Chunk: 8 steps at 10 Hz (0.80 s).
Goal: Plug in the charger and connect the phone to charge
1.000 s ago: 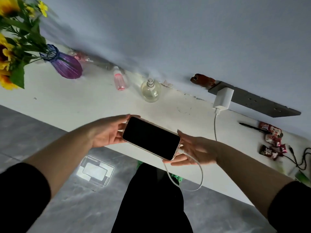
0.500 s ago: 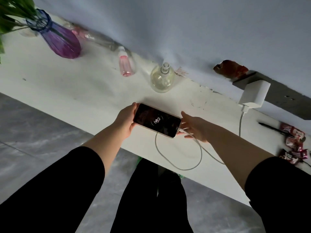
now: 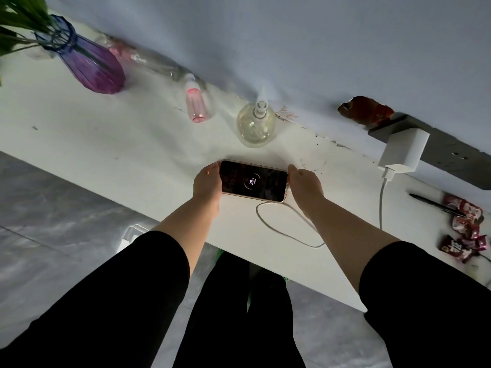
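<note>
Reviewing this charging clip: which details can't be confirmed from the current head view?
- Cable plug at the phone: the right hand covers that end.
- Charger prongs: hidden behind its own body.
- Small text under the phone's battery figure: too small to read.
- Flowers in the purple vase: cut off by the top-left edge.
- Candy wrappers: print too small and blurred to read.

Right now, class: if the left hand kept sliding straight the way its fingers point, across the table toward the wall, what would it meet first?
Probably the round clear bottle. The left hand grips the phone and points up the table toward the wall; the bottle stands just beyond. Depth is unclear, so it might slip past.
</note>
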Each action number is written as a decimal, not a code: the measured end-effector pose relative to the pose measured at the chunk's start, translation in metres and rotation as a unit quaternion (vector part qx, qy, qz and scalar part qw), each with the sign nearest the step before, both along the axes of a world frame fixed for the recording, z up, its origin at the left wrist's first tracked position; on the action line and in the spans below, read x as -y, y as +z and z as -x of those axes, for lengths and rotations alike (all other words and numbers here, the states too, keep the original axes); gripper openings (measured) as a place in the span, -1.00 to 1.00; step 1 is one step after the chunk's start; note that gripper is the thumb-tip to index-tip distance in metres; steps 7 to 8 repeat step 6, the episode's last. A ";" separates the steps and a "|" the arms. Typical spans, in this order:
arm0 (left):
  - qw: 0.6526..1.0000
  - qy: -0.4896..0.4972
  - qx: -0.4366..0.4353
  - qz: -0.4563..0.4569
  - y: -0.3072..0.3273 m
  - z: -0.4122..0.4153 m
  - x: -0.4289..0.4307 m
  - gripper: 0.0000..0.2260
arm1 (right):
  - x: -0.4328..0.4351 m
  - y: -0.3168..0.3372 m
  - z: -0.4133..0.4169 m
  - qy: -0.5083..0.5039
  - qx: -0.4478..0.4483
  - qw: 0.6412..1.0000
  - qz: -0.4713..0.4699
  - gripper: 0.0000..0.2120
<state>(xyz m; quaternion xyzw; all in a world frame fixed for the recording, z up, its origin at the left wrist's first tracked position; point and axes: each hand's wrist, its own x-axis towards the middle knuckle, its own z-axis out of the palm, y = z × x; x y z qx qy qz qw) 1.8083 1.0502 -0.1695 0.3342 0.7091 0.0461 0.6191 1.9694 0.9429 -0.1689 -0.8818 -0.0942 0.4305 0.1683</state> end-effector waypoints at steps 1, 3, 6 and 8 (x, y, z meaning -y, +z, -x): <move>1.000 -0.018 -0.005 -0.023 -0.001 0.001 0.003 -0.63 | 0.003 0.000 0.003 0.021 0.053 0.998 0.019 -0.66; 0.994 -0.097 -0.011 -0.044 0.010 0.003 0.004 -0.56 | 0.001 0.016 0.007 0.036 0.028 0.998 0.035 -0.77; 0.948 -0.276 -0.096 -0.123 0.080 0.013 -0.004 -0.66 | 0.024 0.100 -0.008 0.072 0.051 0.996 0.009 -0.73; 0.948 -0.276 -0.096 -0.123 0.080 0.013 -0.004 -0.66 | 0.024 0.100 -0.008 0.072 0.051 0.996 0.009 -0.73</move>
